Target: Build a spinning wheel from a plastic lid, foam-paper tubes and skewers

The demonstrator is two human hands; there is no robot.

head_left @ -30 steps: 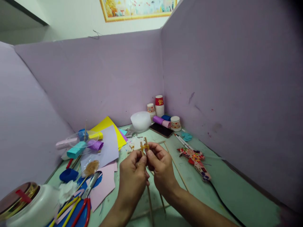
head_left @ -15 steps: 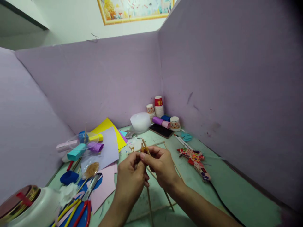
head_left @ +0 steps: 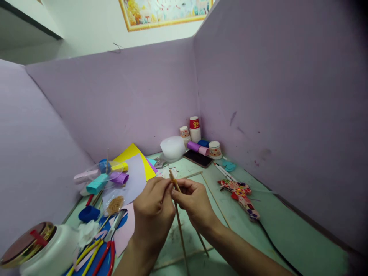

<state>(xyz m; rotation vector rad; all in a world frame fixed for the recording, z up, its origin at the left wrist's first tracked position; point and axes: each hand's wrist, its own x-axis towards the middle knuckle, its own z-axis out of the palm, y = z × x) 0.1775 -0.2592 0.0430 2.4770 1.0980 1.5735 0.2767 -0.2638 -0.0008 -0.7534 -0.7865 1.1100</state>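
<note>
In the head view, two thin wooden sticks meet near their upper ends, their lower ends spread apart toward me. An amber rubber band is around them at the crossing, partly hidden by my fingers. My left hand is closed, thumb and fingers pinched at the band beside the sticks' tops. My right hand is closed too, with its thumb and fingers gripping the sticks just below the crossing. Beneath my hands, more thin sticks lie on the green tabletop in a frame-like outline.
To the left are scissors, a bag of rubber bands, coloured paper and a white jar. A patterned glue gun with a cord lies right. Behind stand a white bowl, a phone and paper cups.
My left hand has turned and risen, its fingers now at the crossing and covering more of the rubber band. The sticks' tops have shifted slightly left. My right hand keeps its grip.
</note>
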